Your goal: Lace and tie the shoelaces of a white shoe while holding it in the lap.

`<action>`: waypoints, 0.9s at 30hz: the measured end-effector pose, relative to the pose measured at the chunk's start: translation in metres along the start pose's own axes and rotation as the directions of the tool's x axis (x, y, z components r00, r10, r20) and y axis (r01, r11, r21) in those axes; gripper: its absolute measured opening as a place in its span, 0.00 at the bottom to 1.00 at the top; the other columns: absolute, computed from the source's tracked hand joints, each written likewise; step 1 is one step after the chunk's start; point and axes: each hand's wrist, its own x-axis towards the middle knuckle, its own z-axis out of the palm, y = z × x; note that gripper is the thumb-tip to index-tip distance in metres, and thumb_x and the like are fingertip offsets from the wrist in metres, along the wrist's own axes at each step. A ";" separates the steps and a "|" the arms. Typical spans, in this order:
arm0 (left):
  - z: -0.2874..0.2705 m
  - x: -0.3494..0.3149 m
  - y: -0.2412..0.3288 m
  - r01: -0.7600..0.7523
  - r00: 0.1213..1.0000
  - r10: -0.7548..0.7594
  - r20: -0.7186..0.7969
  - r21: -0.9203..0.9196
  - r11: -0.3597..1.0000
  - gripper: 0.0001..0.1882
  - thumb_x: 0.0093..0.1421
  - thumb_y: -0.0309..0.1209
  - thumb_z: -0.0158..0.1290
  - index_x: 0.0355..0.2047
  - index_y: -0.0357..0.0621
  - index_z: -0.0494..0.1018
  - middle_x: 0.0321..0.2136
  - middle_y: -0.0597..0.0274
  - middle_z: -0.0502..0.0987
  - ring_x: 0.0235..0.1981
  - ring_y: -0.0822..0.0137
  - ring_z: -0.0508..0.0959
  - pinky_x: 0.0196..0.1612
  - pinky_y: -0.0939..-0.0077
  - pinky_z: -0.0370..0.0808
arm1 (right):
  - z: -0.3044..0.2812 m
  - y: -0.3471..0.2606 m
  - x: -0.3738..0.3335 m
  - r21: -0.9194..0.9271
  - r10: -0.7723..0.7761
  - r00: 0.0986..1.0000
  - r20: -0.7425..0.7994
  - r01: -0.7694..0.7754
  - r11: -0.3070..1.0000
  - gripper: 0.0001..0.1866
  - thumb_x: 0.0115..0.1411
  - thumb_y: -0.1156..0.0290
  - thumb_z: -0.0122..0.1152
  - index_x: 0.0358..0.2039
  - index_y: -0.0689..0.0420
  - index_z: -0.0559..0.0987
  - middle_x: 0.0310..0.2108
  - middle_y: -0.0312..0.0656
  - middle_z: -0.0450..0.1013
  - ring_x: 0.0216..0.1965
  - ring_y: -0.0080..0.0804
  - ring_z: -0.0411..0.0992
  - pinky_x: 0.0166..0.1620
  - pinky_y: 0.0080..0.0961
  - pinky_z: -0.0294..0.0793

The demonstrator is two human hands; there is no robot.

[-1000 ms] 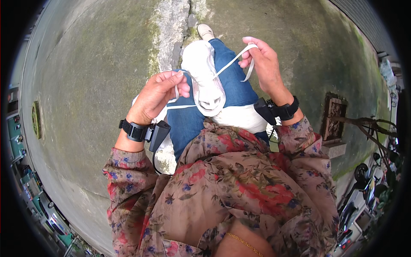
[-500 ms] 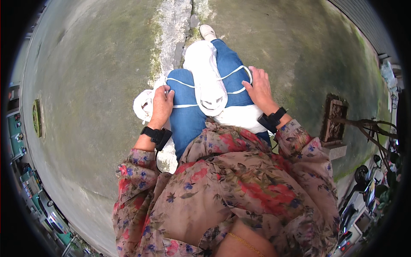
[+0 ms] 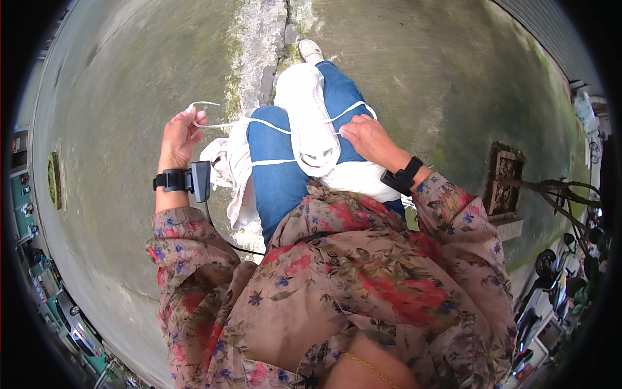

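Concrete floor (image 3: pixel 142 142); I log white shoe (image 3: pixel 303 104), lengthwise away, beside right hand (image 3: pixel 370 137), well right of left hand (image 3: pixel 176 137), both hands' fingers pinching lace (image 3: pixel 271 126).

Down the feed I see the left hand (image 3: pixel 179 137) out past the knee, pinching a white lace (image 3: pixel 223 125) near its tip. It crosses the blue jeans (image 3: pixel 269 148) to a white lace-up shoe (image 3: pixel 311 110) on the lap. The right hand (image 3: pixel 370 138) pinches lace beside that shoe, above stained concrete (image 3: pixel 142 97).
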 end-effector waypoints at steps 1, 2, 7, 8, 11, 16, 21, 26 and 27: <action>-0.019 0.006 0.020 -0.020 0.999 0.017 -0.031 -0.111 0.994 0.05 0.59 0.33 0.46 0.34 0.49 0.70 0.26 0.72 0.75 0.28 0.77 0.72 0.34 0.77 0.65 | 0.002 -0.002 0.004 0.003 0.044 0.999 -0.009 -0.044 0.999 0.09 0.55 0.68 0.48 0.24 0.58 0.75 0.26 0.44 0.68 0.34 0.43 0.66 0.38 0.38 0.64; -0.043 0.012 0.037 -0.049 0.998 0.039 -0.045 -0.257 0.965 0.07 0.60 0.32 0.45 0.36 0.47 0.70 0.25 0.71 0.74 0.28 0.75 0.73 0.35 0.76 0.67 | 0.004 -0.005 0.008 0.011 0.082 0.996 -0.018 -0.082 0.997 0.10 0.55 0.68 0.47 0.24 0.59 0.74 0.26 0.45 0.68 0.35 0.43 0.66 0.38 0.39 0.64; -0.100 0.007 0.071 -0.258 0.954 0.300 -0.027 -0.585 0.769 0.10 0.62 0.30 0.41 0.37 0.37 0.68 0.18 0.69 0.65 0.20 0.74 0.64 0.29 0.77 0.69 | 0.008 -0.015 0.024 -0.048 0.090 0.996 0.013 -0.089 0.995 0.10 0.54 0.68 0.47 0.24 0.60 0.73 0.28 0.46 0.69 0.35 0.44 0.66 0.39 0.42 0.63; -0.081 0.009 0.066 -0.266 0.952 0.305 0.006 -0.473 0.840 0.11 0.62 0.31 0.41 0.38 0.36 0.69 0.18 0.70 0.64 0.20 0.75 0.63 0.27 0.79 0.67 | 0.007 -0.012 0.024 -0.082 0.106 0.994 0.023 -0.103 0.991 0.09 0.53 0.69 0.47 0.24 0.60 0.73 0.28 0.46 0.69 0.35 0.44 0.67 0.39 0.43 0.62; -0.022 -0.010 0.038 -0.276 0.960 0.274 0.060 0.037 0.960 0.15 0.62 0.33 0.43 0.43 0.36 0.69 0.19 0.73 0.62 0.20 0.80 0.61 0.23 0.86 0.62 | 0.000 -0.014 0.025 -0.224 0.003 0.998 0.070 0.012 0.975 0.07 0.50 0.71 0.49 0.23 0.58 0.74 0.25 0.44 0.68 0.33 0.42 0.67 0.38 0.40 0.62; 0.072 -0.053 -0.039 -0.278 0.886 0.099 0.453 0.348 0.895 0.14 0.59 0.26 0.43 0.45 0.33 0.62 0.24 0.64 0.71 0.25 0.76 0.69 0.30 0.85 0.66 | 0.004 -0.032 0.036 -0.396 -0.204 0.976 0.073 0.216 0.892 0.03 0.45 0.73 0.52 0.22 0.55 0.74 0.24 0.41 0.68 0.32 0.36 0.67 0.37 0.37 0.60; 0.124 -0.070 -0.077 -0.662 0.738 0.459 0.495 0.662 0.352 0.03 0.49 0.23 0.51 0.23 0.36 0.73 0.22 0.55 0.75 0.32 0.58 0.73 0.34 0.70 0.69 | 0.003 -0.028 0.037 -0.382 -0.154 0.988 0.021 0.150 0.912 0.02 0.44 0.75 0.54 0.21 0.55 0.74 0.24 0.38 0.67 0.33 0.35 0.66 0.37 0.35 0.59; 0.134 -0.057 -0.083 -0.675 0.488 0.741 0.461 0.738 -0.015 0.02 0.41 0.23 0.50 0.16 0.38 0.72 0.20 0.55 0.73 0.38 0.53 0.69 0.37 0.62 0.64 | -0.004 -0.032 0.034 -0.365 -0.190 0.970 -0.149 0.125 0.923 0.05 0.45 0.69 0.59 0.20 0.55 0.74 0.22 0.38 0.65 0.32 0.35 0.64 0.37 0.33 0.58; 0.134 -0.055 -0.084 -0.677 0.500 0.728 0.470 0.736 -0.010 0.03 0.41 0.24 0.49 0.16 0.39 0.72 0.20 0.55 0.73 0.36 0.54 0.68 0.37 0.62 0.63 | -0.003 -0.032 0.033 -0.371 -0.179 0.975 -0.135 0.118 0.921 0.05 0.45 0.69 0.59 0.20 0.55 0.75 0.22 0.38 0.65 0.32 0.35 0.64 0.38 0.33 0.58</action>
